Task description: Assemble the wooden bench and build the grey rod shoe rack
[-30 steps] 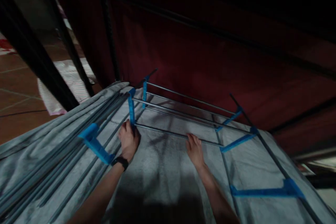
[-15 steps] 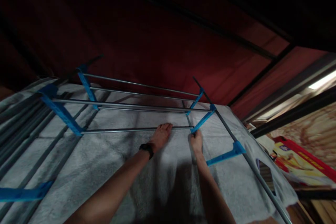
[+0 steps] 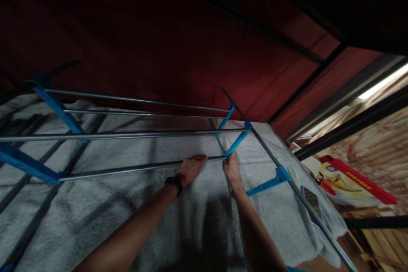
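Note:
A rack of thin metal rods and blue plastic brackets lies across a grey blanket (image 3: 105, 204). My left hand (image 3: 191, 169), with a black band at its wrist, curls over the nearest metal rod (image 3: 127, 171) close to its right end. At that end, the rod meets a slanted blue bracket (image 3: 237, 142). My right hand (image 3: 232, 171) grips the bracket's lower tip where it joins a thin pole; some fingers are hidden. Another blue bracket (image 3: 267, 186) juts from the long right-hand pole (image 3: 306, 204), beside my right forearm. The rod's far end sits in a left blue bracket (image 3: 28, 165).
Dark tubes (image 3: 38, 216) lie on the blanket at left. A phone-like flat object (image 3: 310, 199) rests beside the right pole. Dark red fabric (image 3: 178, 59) hangs behind the rack. A red and yellow box (image 3: 353, 180) stands at the right, past a black bar (image 3: 360, 119).
The view has shifted, so the rack's left side appears larger and lower. My left hand's fingers are more curled over the rod. The right hand stays at the bracket's lower tip.

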Motion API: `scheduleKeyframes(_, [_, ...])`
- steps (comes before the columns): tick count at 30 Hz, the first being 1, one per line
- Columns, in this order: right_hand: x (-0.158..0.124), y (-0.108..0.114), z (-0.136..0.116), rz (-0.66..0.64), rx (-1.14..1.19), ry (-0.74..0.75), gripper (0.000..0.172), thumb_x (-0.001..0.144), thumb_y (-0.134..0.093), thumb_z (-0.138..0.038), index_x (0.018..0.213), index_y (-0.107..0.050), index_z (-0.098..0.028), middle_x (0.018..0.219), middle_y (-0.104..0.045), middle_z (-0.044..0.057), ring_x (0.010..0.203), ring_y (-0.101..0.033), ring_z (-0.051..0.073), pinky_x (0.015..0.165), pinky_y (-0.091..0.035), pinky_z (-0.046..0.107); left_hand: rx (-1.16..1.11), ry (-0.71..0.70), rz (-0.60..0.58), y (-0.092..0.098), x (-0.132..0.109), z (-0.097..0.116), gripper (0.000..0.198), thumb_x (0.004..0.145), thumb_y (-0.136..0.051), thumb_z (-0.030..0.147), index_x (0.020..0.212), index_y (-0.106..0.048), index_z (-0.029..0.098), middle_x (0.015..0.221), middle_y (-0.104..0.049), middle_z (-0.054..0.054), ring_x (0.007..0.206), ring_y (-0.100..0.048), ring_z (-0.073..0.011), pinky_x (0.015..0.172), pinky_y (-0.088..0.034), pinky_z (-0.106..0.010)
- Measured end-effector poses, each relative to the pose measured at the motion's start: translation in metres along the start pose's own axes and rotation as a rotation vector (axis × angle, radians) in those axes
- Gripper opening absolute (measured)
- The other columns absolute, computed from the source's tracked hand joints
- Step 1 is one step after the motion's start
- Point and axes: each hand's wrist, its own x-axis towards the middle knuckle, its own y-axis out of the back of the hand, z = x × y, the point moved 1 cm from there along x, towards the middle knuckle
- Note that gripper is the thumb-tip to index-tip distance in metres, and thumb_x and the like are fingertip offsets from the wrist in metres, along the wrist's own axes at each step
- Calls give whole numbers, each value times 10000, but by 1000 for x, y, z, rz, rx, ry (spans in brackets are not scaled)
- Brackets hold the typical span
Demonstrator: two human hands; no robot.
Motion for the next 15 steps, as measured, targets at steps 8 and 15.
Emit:
scheduleKeyframes(8, [-1, -2, 1, 4, 197, -130, 413, 765, -452, -117, 1163, -546, -172, 1011, -661, 94, 942, -602, 226, 911, -480, 361, 21, 0, -6, -1, -3, 0, 531, 891, -418, 58, 1372, -528, 255, 1261, -654, -96, 1071, -653, -244, 875, -521, -356])
scheduleKeyframes(15, [-1, -2, 4, -17, 236, -134, 388, 763, -449, -108, 1132, -536, -190, 979, -665, 75, 900, -609, 210, 878, -489, 347, 14, 32, -24, 1, 0, -2, 493, 911, -421, 82, 1356, -547, 253, 1245, -663, -106, 1080, -653, -238, 895, -517, -350])
